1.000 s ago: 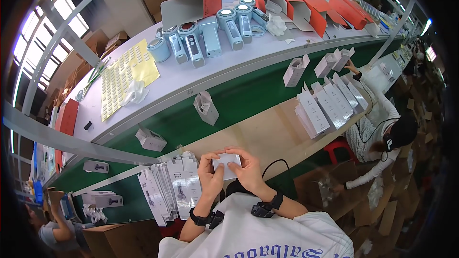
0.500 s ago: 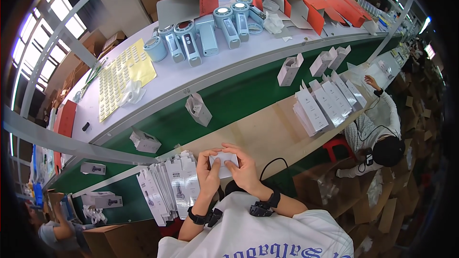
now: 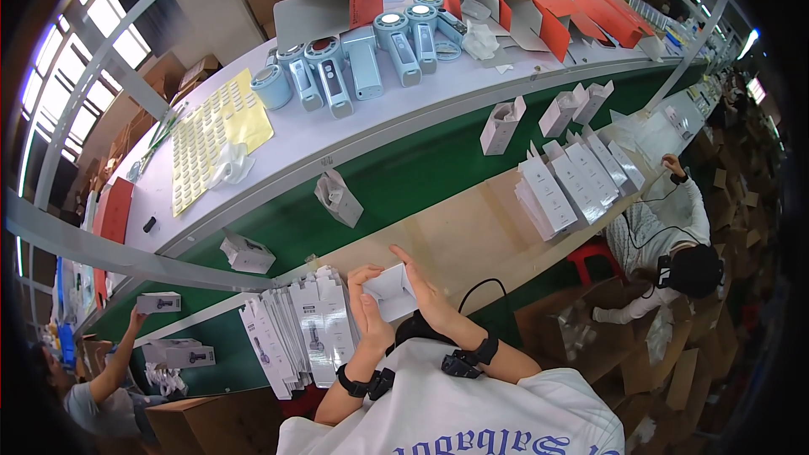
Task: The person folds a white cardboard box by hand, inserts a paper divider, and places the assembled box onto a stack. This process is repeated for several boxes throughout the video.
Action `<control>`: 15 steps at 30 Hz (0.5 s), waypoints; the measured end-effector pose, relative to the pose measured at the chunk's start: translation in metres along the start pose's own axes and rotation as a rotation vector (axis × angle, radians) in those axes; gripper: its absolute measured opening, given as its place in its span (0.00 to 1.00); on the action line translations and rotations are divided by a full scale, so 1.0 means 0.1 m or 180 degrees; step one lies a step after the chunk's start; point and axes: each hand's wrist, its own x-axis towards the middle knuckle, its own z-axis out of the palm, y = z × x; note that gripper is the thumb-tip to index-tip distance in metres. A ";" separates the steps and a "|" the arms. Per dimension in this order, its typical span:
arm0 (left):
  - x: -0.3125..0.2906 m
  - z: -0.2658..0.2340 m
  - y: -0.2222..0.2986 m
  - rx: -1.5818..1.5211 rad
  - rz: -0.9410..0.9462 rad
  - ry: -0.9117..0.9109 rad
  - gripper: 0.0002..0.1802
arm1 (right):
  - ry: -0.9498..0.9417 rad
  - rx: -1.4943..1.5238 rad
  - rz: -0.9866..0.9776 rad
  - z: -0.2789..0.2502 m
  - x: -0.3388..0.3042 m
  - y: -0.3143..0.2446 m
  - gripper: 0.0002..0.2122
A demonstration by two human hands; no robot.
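Note:
A small white carton [image 3: 391, 290] sits between both my hands, just above the wooden bench edge [image 3: 472, 232]. My left hand [image 3: 369, 310] grips its left side with the fingers curled round it. My right hand [image 3: 426, 293] presses flat against its right side, fingers straight. A row of flat white carton blanks [image 3: 297, 333] lies fanned out to the left of my left hand. Both wrists wear black bands.
Folded white cartons [image 3: 339, 197] ride the green conveyor belt [image 3: 421, 170]. More upright white cartons [image 3: 566, 181] stand at the right of the bench. Blue handheld devices [image 3: 364, 66], yellow sticker sheets [image 3: 212, 136] and red boxes [image 3: 539, 5] lie on the far white table. Other workers sit at right [image 3: 674, 236] and lower left [image 3: 93, 379].
The cartons on the belt have drifted to the left. My hands have turned the white carton and my right hand now lies flat against it.

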 end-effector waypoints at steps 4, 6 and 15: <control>0.05 -0.03 0.07 0.0174 0.0042 -0.0166 0.11 | -0.0014 -0.0515 -0.0415 0.00 0.03 0.03 0.23; 0.08 -0.04 0.10 0.0665 0.0090 -0.0387 0.12 | 0.0024 -0.0536 -0.0480 0.00 0.00 0.03 0.23; 0.09 -0.07 0.08 0.0059 -0.0630 -0.0426 0.18 | 0.0168 -0.0286 -0.0292 -0.04 -0.01 -0.03 0.21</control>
